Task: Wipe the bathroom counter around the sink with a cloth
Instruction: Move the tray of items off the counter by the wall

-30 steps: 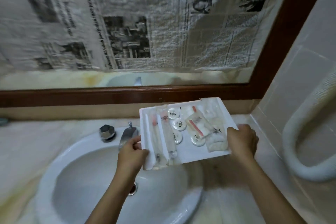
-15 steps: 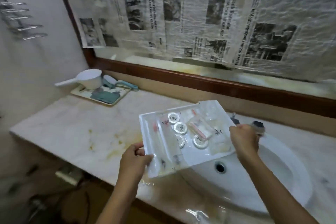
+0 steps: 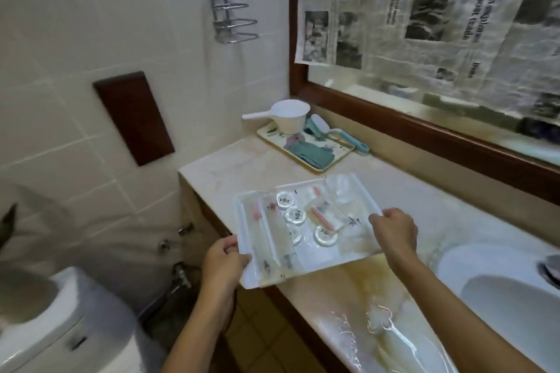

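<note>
Broadly, pale stained worktop, white sink set in at the right. Held over its front edge, white tray of wrapped toiletries, gripped at the near corner by the left hand and at the right edge by the right hand. Far back, patterned tray carrying white scoop and folded teal cloth.

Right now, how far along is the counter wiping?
Done: nothing looks wiped; yellow stains show on the counter beside the sink. In hand: the left hand and right hand grip a tray of toiletries over the counter's front edge, and neither holds a cloth. Left: set the tray down, fetch a cloth, perhaps the teal cloth in the far corner, and wipe around the sink.
</note>
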Tool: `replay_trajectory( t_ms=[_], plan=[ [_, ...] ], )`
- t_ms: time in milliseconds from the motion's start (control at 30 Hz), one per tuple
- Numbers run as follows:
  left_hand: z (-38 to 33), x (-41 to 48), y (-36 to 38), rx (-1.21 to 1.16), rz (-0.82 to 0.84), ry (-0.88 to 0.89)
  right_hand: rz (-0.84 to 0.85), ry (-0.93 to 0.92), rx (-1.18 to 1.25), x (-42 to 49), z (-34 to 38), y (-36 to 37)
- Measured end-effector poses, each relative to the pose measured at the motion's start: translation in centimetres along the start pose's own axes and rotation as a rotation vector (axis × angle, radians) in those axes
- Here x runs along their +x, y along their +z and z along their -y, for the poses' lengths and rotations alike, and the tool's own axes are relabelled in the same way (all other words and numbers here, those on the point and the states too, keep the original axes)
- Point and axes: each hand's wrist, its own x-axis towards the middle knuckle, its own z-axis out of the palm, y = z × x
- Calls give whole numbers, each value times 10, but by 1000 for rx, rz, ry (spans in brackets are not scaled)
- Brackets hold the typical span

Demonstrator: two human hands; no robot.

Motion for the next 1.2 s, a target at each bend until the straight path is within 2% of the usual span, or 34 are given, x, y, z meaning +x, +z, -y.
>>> replay_trajectory(
  t_ms=[233,500,800,967,1200],
  plan=[
    [-11,95,-25,32,-169,-81,269,-70,33,45,58,109],
    [-8,187,-50,61,-258,-220,437,-98,-59,85,106,216],
    [-6,291,-65,56,-259,-249,437,-10,-236,128,160,323],
    [-12,325,-60,52,-196,-222,414,22,-187,153,180,353],
    [-19,351,-54,66,-212,-198,421,38,-108,173,196,379]
  ],
)
